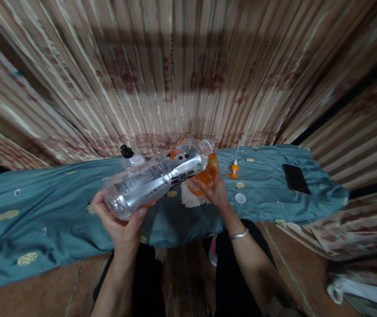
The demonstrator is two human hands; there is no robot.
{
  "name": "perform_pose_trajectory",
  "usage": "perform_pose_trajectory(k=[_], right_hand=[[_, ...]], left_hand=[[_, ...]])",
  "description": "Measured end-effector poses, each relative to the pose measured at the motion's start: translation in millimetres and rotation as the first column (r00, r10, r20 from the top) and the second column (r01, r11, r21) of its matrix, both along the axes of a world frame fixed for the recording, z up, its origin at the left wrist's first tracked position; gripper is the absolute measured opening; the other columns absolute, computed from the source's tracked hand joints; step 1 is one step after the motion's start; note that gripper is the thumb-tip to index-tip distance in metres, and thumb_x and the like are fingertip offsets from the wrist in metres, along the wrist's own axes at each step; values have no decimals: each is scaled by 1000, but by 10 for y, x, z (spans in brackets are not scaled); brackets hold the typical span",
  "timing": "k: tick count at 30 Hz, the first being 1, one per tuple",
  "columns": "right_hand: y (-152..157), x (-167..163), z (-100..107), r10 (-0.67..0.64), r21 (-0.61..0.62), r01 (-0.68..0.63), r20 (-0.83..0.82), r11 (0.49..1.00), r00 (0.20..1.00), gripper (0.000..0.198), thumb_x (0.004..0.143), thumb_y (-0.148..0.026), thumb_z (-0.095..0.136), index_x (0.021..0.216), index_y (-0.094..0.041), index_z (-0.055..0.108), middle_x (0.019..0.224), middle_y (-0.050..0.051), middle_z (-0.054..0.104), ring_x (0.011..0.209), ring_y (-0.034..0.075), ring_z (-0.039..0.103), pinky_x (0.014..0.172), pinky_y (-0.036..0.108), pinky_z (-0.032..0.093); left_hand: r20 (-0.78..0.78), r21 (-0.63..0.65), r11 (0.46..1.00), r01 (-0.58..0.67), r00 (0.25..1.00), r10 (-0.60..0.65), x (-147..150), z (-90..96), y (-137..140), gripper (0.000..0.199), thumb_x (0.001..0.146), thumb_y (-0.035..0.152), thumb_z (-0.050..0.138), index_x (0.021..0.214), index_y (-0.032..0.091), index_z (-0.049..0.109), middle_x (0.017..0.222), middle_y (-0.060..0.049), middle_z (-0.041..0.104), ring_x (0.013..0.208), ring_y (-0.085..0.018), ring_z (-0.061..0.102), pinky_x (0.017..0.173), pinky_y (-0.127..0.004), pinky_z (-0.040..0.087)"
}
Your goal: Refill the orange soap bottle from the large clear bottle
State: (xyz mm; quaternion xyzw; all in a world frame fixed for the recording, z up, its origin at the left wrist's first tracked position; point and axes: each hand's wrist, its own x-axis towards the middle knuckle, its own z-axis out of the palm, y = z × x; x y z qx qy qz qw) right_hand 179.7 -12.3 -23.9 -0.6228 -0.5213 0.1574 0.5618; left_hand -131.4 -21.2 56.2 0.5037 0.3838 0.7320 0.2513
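Over teal cloth [59,207], left hand [122,228] half-curled round tilted clear bottle [162,176], right hand [217,192] likewise round orange bottle [211,171]

Head view, facing forward and down

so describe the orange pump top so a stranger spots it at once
Start from the blue-green cloth by the curtain. Just right of the right hand, beyond a round white cap, is the pump top. Its orange body with a thin, pale tube sets it apart from the flat cap and black phone.
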Motion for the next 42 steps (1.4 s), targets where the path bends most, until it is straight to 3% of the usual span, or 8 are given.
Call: perform_pose_trajectory(k=[5, 10, 17, 26, 34, 42], right_hand=[[-8, -10, 18, 5, 35, -5, 8, 999, 1000, 91, 88, -78, 105, 156, -25, 76, 144, 18, 89, 137, 46, 87, 122, 71, 74], [-20, -2, 36, 21, 61, -24, 38, 998, 999, 81, 99, -79, 95, 161, -31, 75, 145, 16, 88, 138, 45, 88, 122, 71, 74], [20, -23, 89, -3, 108, 4, -14, 994, 1000, 97, 94, -83, 96, 167, -25, 68, 152, 22, 87, 146, 48, 84, 127, 73, 69], [25, -17, 110, -3, 90, 3, 1, 996, 1000, 75, 95, -74, 98, 149, -24, 80, 138, 20, 93, 135, 46, 89, 123, 68, 73], [34, -27, 93, -2, 99, 3, -11, 995, 1000, 76, 97, -75, 96, 149, -22, 81, 136, 20, 94, 130, 44, 91, 116, 60, 77], [33, -41, 90, 0, 98, 2, -21, 995, 1000, 77, 97, -73, 96, 153, -21, 80, 141, 21, 93, 130, 44, 92, 115, 59, 77]], left_hand=[[-32, -35, 999, -22, 999, 21, -9, -14, -1, 102, 64, 85, 108, 135, 31, 60, 138, -9, 65, 128, -35, 71, 109, -48, 64], [-25, -5, 1000, -4, 1000, 4, 10, 4, 12, 98, 66, 83, 109, 135, 32, 60, 139, -10, 65, 132, -36, 70, 114, -49, 62], [-22, -15, 1000, -19, 1000, 19, 26, 40, 9, 103, 62, 88, 109, 133, 31, 60, 136, -10, 66, 132, -37, 70, 116, -51, 59], [-17, -14, 1000, -12, 1000, 11, 0, -8, 10, 100, 64, 85, 109, 133, 32, 62, 135, -9, 65, 127, -36, 72, 120, -53, 61], [63, -11, 1000, 23, 998, -22, -5, -17, 9, 98, 59, 72, 117, 130, 29, 65, 132, -6, 67, 125, -30, 67, 110, -40, 56], [51, -16, 1000, 12, 999, -11, -20, -34, 17, 99, 60, 76, 116, 133, 30, 68, 135, -7, 69, 127, -32, 69, 112, -44, 59]])
